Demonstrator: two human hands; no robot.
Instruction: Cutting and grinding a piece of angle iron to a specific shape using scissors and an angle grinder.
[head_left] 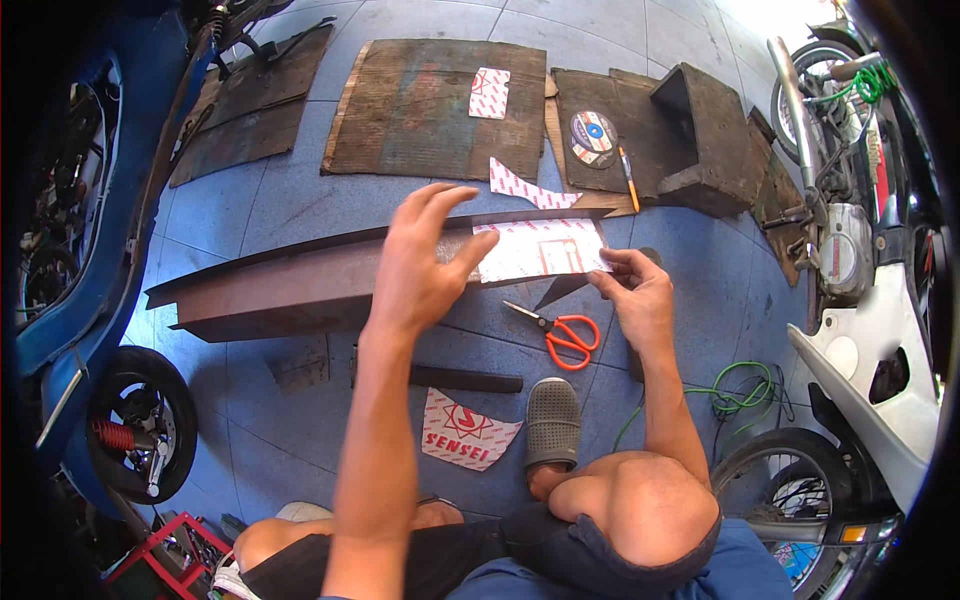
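A long brown steel beam (300, 285) lies across the floor in front of me. A white paper sheet with red print (530, 245) rests on its right end, inside the raised edges. My left hand (425, 265) hovers over the beam beside the sheet's left end, fingers spread and holding nothing. At the sheet's lower right corner, my right hand (635, 290) pinches the paper between thumb and fingers. Scissors with orange handles (570, 340) lie on the floor just below the beam, blades parted. A cut paper scrap (530, 188) lies beyond the beam.
Farther off are a cardboard sheet (430, 110) with a smaller paper piece (489, 93), cutting discs (592, 138), an orange pen (628, 180) and a dark metal box (710, 140). Another printed paper (468, 430) and a dark bar (460, 380) lie nearer. Motorbikes (850, 250) flank both sides.
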